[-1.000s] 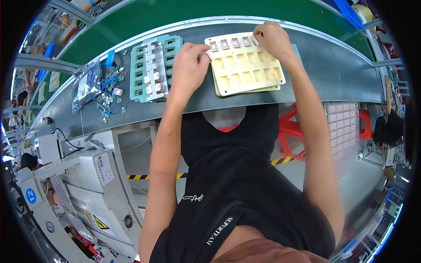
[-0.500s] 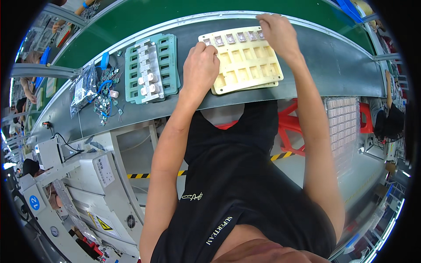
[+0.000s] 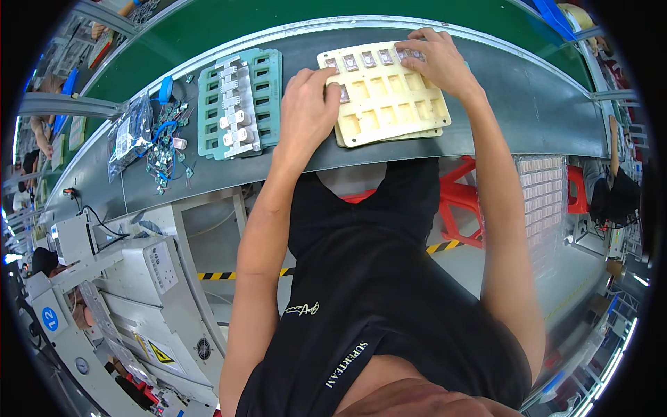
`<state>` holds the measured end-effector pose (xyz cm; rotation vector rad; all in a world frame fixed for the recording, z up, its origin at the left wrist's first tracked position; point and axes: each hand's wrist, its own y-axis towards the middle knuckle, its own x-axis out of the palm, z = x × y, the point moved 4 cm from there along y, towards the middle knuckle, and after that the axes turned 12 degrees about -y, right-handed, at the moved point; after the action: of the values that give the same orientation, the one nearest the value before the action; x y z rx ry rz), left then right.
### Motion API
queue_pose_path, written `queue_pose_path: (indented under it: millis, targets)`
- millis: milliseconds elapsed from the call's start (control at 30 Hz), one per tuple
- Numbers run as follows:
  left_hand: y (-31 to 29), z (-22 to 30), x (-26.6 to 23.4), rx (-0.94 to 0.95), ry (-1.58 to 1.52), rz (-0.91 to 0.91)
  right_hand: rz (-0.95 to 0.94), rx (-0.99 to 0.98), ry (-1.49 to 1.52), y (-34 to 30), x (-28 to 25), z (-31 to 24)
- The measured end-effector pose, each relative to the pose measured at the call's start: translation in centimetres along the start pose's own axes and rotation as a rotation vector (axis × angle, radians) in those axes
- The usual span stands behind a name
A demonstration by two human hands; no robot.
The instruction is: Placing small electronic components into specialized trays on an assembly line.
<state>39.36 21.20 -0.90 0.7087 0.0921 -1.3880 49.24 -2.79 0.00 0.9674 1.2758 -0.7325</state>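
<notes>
Seating small clear parts (image 3: 368, 59) in pockets of cream tray (image 3: 381, 99) on grey bench (image 3: 521, 104), prob. — along top row, plus at L end of 2nd. Likely calls for squaring up w/ pocket, then light pressure. Curls L hand (image 3: 306, 104) at tray's L edge, fingertips partly hidden — can't make out any grip. Arches R hand (image 3: 445, 64) over top row's R end, thumb apart from fingertips; can't confirm a pinch.

Black short-sleeved T-shirt (image 3: 417, 306), pale chest lettering (image 3: 345, 364), black legwear (image 3: 410, 191), bare fingers (image 3: 320, 74)
</notes>
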Motion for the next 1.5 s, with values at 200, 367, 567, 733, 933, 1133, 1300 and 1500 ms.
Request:
queue_pose_path:
  millis: [200,367,567,733,933,1133,1300,1500]
  targets:
    - [-1.3,0.8,-5.5,-0.099,-0.078,0.127,-0.027,-0.007,-0.12,0.0,0.2,0.6]
    - [-2.9,-0.7,-11.5,-0.114,-0.194,0.292,0.022,-0.003,0.02,-0.6,0.2,4.1]
    - [-5.8,-2.9,-16.3,-0.244,-0.188,0.417,0.028,-0.059,0.184,0.0,1.1,3.6]
    - [-6.3,-6.3,-17.4,-0.326,-0.067,0.422,0.068,-0.054,0.184,-0.4,-2.1,2.9]
    - [-7.1,-8.0,-16.0,-0.492,-0.151,0.244,-0.005,-0.105,0.705,1.3,-2.7,-12.6]
    - [-5.3,-9.5,-15.0,-0.618,-0.416,0.089,-0.267,-0.167,0.828,3.8,3.6,-25.4]
    - [-5.3,-9.5,-17.2,-0.617,-0.23,0.153,-0.241,-0.096,0.793,4.5,3.6,-25.7]
    - [-4.4,-4.3,-17.5,-0.336,-0.253,0.298,0.016,-0.068,0.754,3.5,-0.4,-19.8]
